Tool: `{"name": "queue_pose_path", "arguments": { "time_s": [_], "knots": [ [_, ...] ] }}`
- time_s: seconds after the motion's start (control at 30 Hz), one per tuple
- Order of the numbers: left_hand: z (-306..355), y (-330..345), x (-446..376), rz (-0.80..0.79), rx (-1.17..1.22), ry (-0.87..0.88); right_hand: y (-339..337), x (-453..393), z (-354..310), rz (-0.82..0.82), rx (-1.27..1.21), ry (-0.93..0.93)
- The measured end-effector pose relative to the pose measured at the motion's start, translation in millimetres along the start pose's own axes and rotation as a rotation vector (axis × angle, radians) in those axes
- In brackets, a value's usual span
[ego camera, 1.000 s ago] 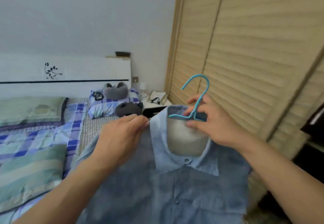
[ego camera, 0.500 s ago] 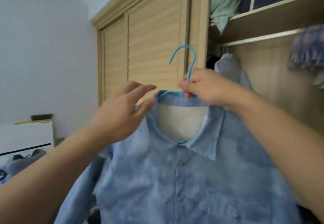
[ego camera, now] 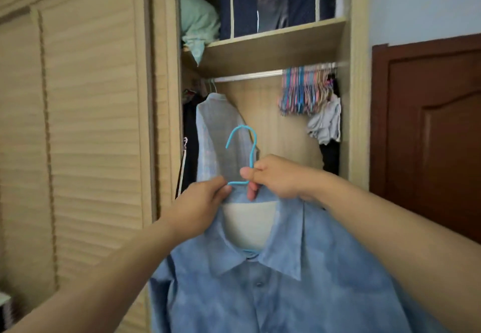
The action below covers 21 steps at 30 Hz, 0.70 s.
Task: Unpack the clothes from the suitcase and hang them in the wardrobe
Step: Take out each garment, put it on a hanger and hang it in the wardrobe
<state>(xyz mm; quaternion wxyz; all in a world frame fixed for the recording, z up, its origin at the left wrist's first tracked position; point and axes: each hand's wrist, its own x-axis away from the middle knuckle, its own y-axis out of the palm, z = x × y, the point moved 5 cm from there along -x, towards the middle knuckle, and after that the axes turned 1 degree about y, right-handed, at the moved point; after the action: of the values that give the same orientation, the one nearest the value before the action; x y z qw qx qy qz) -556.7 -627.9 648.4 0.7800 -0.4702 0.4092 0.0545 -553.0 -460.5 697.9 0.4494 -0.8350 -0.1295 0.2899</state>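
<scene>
Blue shirt [ego camera: 260, 293] on hanger [ego camera: 240, 155]: my left hand [ego camera: 200, 202] now re-pinches collar, right hand [ego camera: 276, 176] grasps neck, open wardrobe rail [ego camera: 250, 76] newly faced, ready for hanging.

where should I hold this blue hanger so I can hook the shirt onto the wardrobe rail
Grip the neck of the blue hanger just below the hook, from the right, as the right hand does. That leaves the open curve free above the collar of the blue shirt to go over the rail.
</scene>
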Motion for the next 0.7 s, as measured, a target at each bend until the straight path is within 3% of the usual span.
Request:
{"name": "queue_pose_path", "arguments": {
  "time_s": [0.07, 0.13, 0.2, 0.3, 0.5, 0.63, 0.7],
  "knots": [
    [-4, 13, -20, 0.026, 0.073, 0.012, -12, -5, 10, -0.036, -0.046, 0.017],
    [-11, 24, -41, 0.043, 0.129, 0.024, -27, -16, 19, 0.042, -0.164, 0.006],
    [-19, 36, -64, 0.053, 0.178, 0.050, -43, -26, 32, 0.146, -0.386, 0.002],
    [-25, 57, -95, 0.022, 0.167, 0.127, -58, -42, 56, 0.158, -0.724, 0.092],
    [-58, 86, -175, -0.043, 0.181, 0.287, -82, -107, 94, 0.390, -0.438, 0.153],
    [-106, 73, -248, 0.095, 0.224, 0.364, -83, -167, 98, 0.320, -0.158, 0.163],
    [-129, 67, -286, 0.160, 0.240, 0.398, -81, -203, 106, 0.391, -0.078, 0.165]
  ]
}}
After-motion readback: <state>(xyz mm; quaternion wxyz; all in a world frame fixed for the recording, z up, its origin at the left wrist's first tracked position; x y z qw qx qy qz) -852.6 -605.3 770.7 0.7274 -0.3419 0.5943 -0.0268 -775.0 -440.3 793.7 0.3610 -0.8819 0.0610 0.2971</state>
